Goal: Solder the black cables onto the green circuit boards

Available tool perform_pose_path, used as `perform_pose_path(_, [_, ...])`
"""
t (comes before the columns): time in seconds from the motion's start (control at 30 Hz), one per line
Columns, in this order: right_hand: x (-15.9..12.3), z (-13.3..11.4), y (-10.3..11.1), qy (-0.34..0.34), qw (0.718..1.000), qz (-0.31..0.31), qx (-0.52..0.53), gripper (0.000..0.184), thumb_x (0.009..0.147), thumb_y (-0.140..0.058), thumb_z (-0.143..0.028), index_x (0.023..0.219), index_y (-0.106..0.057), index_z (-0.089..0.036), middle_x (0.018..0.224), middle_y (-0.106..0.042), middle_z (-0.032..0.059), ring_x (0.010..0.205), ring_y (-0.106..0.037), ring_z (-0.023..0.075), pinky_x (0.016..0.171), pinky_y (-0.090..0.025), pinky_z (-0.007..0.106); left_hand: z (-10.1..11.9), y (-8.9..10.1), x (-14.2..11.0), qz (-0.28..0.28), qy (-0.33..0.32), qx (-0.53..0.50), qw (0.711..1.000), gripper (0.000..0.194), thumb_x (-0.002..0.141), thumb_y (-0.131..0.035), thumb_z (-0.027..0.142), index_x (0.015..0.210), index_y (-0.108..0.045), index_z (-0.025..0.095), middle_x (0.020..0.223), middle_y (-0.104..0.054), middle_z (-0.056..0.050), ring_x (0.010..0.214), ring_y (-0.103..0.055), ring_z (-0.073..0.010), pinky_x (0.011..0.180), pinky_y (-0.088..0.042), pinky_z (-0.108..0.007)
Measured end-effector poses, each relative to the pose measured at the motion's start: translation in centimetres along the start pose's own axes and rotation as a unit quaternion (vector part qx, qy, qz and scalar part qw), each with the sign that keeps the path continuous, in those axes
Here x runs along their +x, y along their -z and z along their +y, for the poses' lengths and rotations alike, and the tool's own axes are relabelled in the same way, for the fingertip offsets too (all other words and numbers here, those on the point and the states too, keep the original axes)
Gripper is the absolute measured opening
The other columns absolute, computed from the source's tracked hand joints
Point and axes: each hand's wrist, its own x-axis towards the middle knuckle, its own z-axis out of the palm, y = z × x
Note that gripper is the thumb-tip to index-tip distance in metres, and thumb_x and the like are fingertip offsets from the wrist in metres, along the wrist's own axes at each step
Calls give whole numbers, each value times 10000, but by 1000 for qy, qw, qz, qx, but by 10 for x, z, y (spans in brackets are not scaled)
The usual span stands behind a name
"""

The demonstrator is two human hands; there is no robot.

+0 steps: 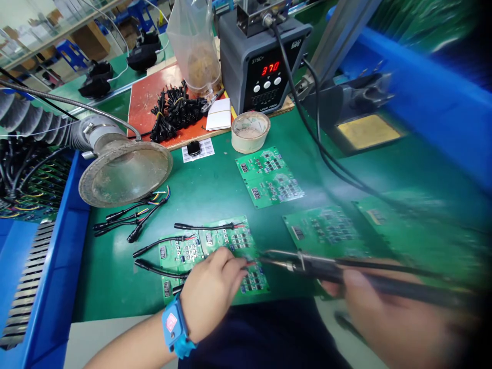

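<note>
My left hand (209,292) pinches a thin cable (250,264), red strands showing, over a flat green circuit board (249,246) on the smooth tabletop (111,277). My blurred right hand (388,307) grips the slender soldering iron (323,268), tapered metal tip near those strands.

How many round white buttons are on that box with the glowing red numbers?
3 that I see. Under the red display of the soldering station sit the left button, middle button and right button, in a slanted row. Its hidden sides could have more.
</note>
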Motion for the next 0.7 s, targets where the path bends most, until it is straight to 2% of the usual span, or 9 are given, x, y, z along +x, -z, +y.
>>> perform_pose_path(0.2, [2,-2,0,7,1000,-10,8,205,702,-476,-139,549,-524,-268,478,-532,-65,496,-554,104,452,-458,189,1,1,-1,-4,7,-5,1000,203,892,-402,241,1026,-544,185,842,-530,-36,711,-560,-161,590,-528,-313])
perform_pose_path(0.5, [6,-7,-1,0,1000,-16,4,233,711,-457,-158,511,-520,-260,450,-530,-57,424,-510,99,419,-439,194,2,-1,1,-7,7,17,1000,236,899,-386,248,1068,-534,177,840,-532,-44,704,-564,-165,569,-525,-303])
perform_pose_path(0.7, [-17,9,1,-40,999,-20,27,171,715,-495,-188,584,-541,-287,500,-551,-53,439,-522,113,445,-455,226,5,-3,0,0,-1,88,996,247,897,-396,226,1095,-527,159,806,-529,-40,639,-551,-146,529,-516,-272])
